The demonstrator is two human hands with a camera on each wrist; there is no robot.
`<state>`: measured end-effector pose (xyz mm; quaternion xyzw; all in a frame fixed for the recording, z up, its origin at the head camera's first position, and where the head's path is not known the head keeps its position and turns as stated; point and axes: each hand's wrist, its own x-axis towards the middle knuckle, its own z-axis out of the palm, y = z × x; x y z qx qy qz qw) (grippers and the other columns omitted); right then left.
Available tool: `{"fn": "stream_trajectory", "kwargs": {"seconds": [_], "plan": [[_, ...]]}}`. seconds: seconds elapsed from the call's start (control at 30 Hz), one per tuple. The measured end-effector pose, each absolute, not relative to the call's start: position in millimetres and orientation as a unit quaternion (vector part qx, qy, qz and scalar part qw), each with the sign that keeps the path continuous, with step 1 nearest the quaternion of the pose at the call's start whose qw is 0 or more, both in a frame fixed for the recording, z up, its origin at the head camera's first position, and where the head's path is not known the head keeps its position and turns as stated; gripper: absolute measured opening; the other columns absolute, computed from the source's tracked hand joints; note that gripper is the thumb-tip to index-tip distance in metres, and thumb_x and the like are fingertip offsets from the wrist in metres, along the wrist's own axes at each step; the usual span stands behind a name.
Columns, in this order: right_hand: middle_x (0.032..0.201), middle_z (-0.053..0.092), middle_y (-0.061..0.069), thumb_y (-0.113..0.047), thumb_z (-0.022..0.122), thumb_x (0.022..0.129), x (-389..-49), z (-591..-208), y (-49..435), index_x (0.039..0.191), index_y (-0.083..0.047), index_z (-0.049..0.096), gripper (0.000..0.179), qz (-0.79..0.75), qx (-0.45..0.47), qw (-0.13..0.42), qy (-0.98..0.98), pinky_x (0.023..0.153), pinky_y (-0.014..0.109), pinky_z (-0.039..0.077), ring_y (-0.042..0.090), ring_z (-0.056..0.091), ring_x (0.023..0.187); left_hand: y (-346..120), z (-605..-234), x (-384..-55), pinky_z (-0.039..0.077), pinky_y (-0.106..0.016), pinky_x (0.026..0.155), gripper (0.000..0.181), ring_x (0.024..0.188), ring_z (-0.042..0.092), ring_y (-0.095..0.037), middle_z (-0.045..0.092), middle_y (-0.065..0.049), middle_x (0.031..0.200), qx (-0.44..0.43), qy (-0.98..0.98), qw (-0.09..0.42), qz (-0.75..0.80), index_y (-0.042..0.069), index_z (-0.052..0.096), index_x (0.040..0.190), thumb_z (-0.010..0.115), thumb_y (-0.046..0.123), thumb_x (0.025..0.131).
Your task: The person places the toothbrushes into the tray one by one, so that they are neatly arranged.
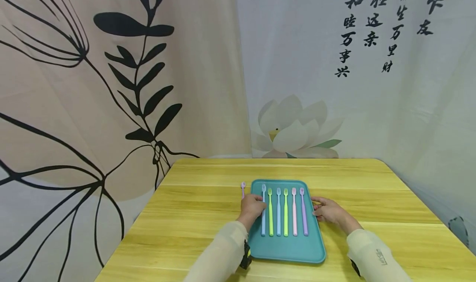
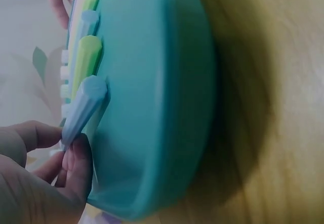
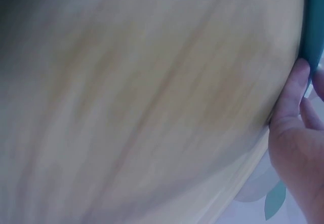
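Observation:
A teal tray (image 1: 286, 249) lies on the wooden table with several toothbrushes in a row, heads toward the far side. My left hand (image 1: 253, 209) reaches over the tray's left rim and pinches the leftmost blue toothbrush (image 1: 263, 222) between thumb and fingers; its handle end (image 2: 93, 88) points toward the left wrist camera. Beside it lie a green toothbrush (image 1: 270, 216), another blue one, another green one, a pink toothbrush (image 1: 294, 216) and a purple toothbrush (image 1: 304, 216). My right hand (image 1: 331, 212) touches the tray's right rim with its fingertips, fingers fairly straight.
Left of the tray, a light purple toothbrush (image 1: 243, 186) lies on the table (image 1: 193, 216), partly hidden by my left hand. A printed cloth (image 1: 208, 88) with plants, a lotus and characters hangs behind the table.

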<state>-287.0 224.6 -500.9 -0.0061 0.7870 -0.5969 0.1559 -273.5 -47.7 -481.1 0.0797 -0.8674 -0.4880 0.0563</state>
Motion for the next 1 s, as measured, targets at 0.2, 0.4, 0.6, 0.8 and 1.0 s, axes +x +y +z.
{"fn": "stream_trajectory", "kwargs": {"seconds": [0.2,0.4,0.6,0.8,1.0], "plan": [[0.104,0.048,0.017,0.012,0.055,0.09,-287.4,-500.8,224.7,0.148,0.011,0.032,0.062,-0.603,-0.005,0.156,0.782,0.076,0.033,0.055,0.023,0.054,0.09,-44.6,-477.8,-270.5,0.057,-0.041,0.076,0.02,0.085,0.063,-0.022,0.07,-0.009,0.092,0.081,-0.888,0.051,-0.45,-0.001,0.075,0.098,0.075,0.004,0.079],[0.102,0.047,0.016,0.012,0.055,0.09,-287.2,-501.7,224.4,0.147,0.011,0.033,0.061,-0.606,-0.004,0.154,0.781,0.075,0.033,0.055,0.023,0.053,0.088,-43.2,-477.6,-269.6,0.056,-0.038,0.069,0.01,0.076,0.059,-0.019,0.065,-0.005,0.081,0.082,-0.898,0.053,-0.428,0.001,0.073,0.087,0.075,0.005,0.079],[0.103,0.048,0.017,0.013,0.055,0.09,-286.3,-502.2,223.7,0.147,0.011,0.033,0.061,-0.604,-0.004,0.155,0.781,0.075,0.034,0.055,0.023,0.054,0.088,-44.0,-477.7,-268.4,0.053,-0.032,0.06,0.004,0.067,0.057,-0.016,0.062,-0.003,0.071,0.073,-0.902,0.06,-0.422,0.003,0.072,0.077,0.076,0.004,0.077],[0.105,0.048,0.018,0.012,0.055,0.09,-284.8,-501.4,222.0,0.148,0.011,0.032,0.062,-0.602,-0.001,0.156,0.783,0.077,0.034,0.055,0.023,0.054,0.089,-45.6,-477.4,-266.5,0.054,-0.036,0.064,0.003,0.071,0.057,-0.017,0.063,-0.003,0.074,0.071,-0.901,0.061,-0.424,0.002,0.073,0.08,0.075,0.004,0.079],[0.105,0.048,0.019,0.011,0.056,0.091,-283.9,-501.4,220.6,0.147,0.011,0.032,0.061,-0.597,-0.003,0.154,0.787,0.076,0.034,0.055,0.023,0.055,0.089,-50.9,-474.5,-267.1,0.051,-0.033,0.06,0.003,0.068,0.055,-0.017,0.062,-0.002,0.072,0.055,-0.898,0.074,-0.429,0.003,0.071,0.077,0.074,0.003,0.075]]}}
